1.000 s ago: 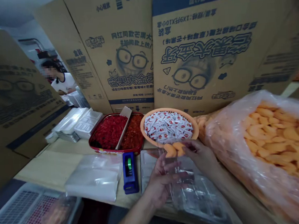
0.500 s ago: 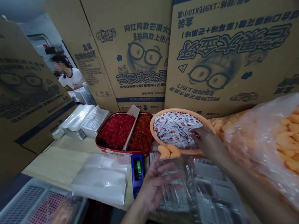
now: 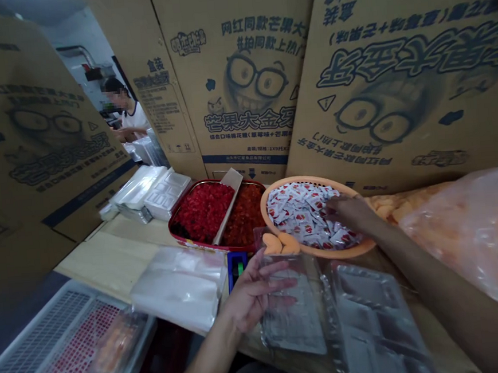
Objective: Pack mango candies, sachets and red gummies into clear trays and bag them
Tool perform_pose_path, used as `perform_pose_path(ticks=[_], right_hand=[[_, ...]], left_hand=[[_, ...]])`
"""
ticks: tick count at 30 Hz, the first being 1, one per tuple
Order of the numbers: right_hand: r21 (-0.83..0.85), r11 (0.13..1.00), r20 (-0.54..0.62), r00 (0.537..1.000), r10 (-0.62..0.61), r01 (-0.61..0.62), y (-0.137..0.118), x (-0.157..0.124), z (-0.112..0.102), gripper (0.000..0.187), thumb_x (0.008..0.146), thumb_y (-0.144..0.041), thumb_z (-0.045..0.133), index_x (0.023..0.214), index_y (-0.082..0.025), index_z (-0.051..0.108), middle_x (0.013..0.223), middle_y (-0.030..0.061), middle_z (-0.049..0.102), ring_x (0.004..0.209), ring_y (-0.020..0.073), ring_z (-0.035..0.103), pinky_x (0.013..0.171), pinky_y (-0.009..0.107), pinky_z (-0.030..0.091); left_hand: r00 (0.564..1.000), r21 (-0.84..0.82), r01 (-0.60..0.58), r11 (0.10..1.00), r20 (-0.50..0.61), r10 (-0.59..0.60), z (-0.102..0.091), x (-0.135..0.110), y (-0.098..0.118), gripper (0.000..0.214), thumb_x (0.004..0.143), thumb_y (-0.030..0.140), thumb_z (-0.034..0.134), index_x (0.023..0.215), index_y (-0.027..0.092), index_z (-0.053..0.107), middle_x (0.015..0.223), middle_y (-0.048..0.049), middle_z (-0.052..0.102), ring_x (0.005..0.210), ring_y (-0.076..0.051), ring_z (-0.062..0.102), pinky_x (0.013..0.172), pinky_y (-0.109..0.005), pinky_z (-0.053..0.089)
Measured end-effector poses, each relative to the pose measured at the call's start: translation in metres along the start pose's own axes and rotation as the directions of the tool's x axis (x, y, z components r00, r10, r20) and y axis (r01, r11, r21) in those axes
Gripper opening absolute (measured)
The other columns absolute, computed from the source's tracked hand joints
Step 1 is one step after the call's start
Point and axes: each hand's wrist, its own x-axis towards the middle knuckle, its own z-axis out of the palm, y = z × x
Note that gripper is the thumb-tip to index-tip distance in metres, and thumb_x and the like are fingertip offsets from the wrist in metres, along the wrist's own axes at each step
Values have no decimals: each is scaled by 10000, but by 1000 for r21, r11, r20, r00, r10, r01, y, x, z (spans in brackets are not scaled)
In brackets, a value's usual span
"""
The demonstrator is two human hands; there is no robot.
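Head cam: your right hand (image 3: 350, 213) was down among the white sachets (image 3: 303, 216), fingers curled, can't tell if it pinched any, in the orange basket (image 3: 318, 251). Your left hand (image 3: 253, 298) was spread open at a clear plastic tray (image 3: 292, 321) just below the basket, orange snack pieces (image 3: 279, 243) at its top end.

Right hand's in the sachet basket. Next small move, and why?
Probably lift one sachet out: the right hand is down on the white sachets in the orange basket, while the open left hand is at a clear plastic tray with two orange pieces at its end.
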Motion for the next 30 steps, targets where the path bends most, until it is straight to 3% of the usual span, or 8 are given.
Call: perform_pose_path(ticks=[5, 9, 12, 18, 23, 26, 28, 30], right_hand=[[249, 968, -187, 980, 72, -23, -31, -8, -21, 252, 848, -372, 514, 659, -211, 557, 728, 64, 637, 754, 232, 579, 670, 336, 382], [677, 721, -26, 984, -174, 146, -96, -25, -40, 288, 793, -481, 528, 693, -219, 593, 679, 18, 636, 647, 184, 568, 589, 286, 412], [669, 702, 28, 935, -353, 245, -142, -34, -42, 220, 786, -370, 534, 638, -217, 585, 658, 2, 626, 639, 166, 555, 566, 265, 381], [527, 780, 29, 911, -412, 337, -181, -36, -25, 153, 758, -244, 592, 615, -196, 573, 704, 14, 625, 728, 176, 555, 656, 282, 360], [526, 798, -47, 947, -317, 293, -148, -27, -20, 111, 817, -234, 527, 764, -191, 616, 822, 44, 628, 783, 180, 566, 695, 284, 401], [270, 960, -63, 996, -60, 75, -88, -16, -11, 164, 808, -153, 485, 797, -177, 647, 888, 108, 629, 844, 245, 573, 728, 353, 410], [149, 981, -54, 990, 130, -121, -43, -10, -1, 211, 744, -91, 500, 819, -178, 677, 936, 144, 623, 863, 302, 571, 718, 419, 405], [163, 975, -80, 982, 169, -154, -6, -8, 10, 174, 735, -126, 534, 786, -186, 689, 887, 147, 619, 841, 325, 572, 702, 455, 407]], left_hand=[[997, -28, 2, 1000, 79, 0, -9, 1, 8, 718, 663, 7, 645, 1277, 286, 400, 1304, -102, 532, 1076, -299, 607, 838, -463, 498], [992, -47, -9, 999, 128, 15, -16, 2, 10, 765, 630, -14, 652, 1283, 306, 413, 1265, -77, 559, 1098, -304, 596, 882, -500, 469], [990, -43, -15, 999, 138, 21, -16, 2, 10, 834, 611, -19, 667, 1318, 329, 393, 1152, -48, 615, 1093, -309, 599, 915, -529, 438], [988, -14, -19, 1000, 154, 20, -16, -2, 11, 877, 603, -8, 680, 1353, 326, 373, 1110, -44, 630, 1043, -307, 625, 906, -529, 447], [993, -32, -23, 999, 117, 27, -24, -6, 14, 856, 609, -22, 657, 1344, 310, 370, 1100, -53, 636, 1064, -312, 614, 879, -497, 473], [997, -30, -26, 999, 78, 28, -29, -9, 19, 871, 601, -36, 649, 1340, 324, 360, 1170, -54, 613, 1084, -304, 603, 874, -475, 480], [997, -19, -33, 999, 68, 34, -32, -10, 22, 876, 599, -40, 645, 1340, 330, 357, 1202, -56, 598, 1091, -299, 599, 874, -466, 479], [997, -12, -42, 999, 68, 43, -36, -11, 25, 885, 604, -40, 641, 1349, 333, 343, 1165, -53, 614, 1097, -298, 596, 878, -462, 474]])
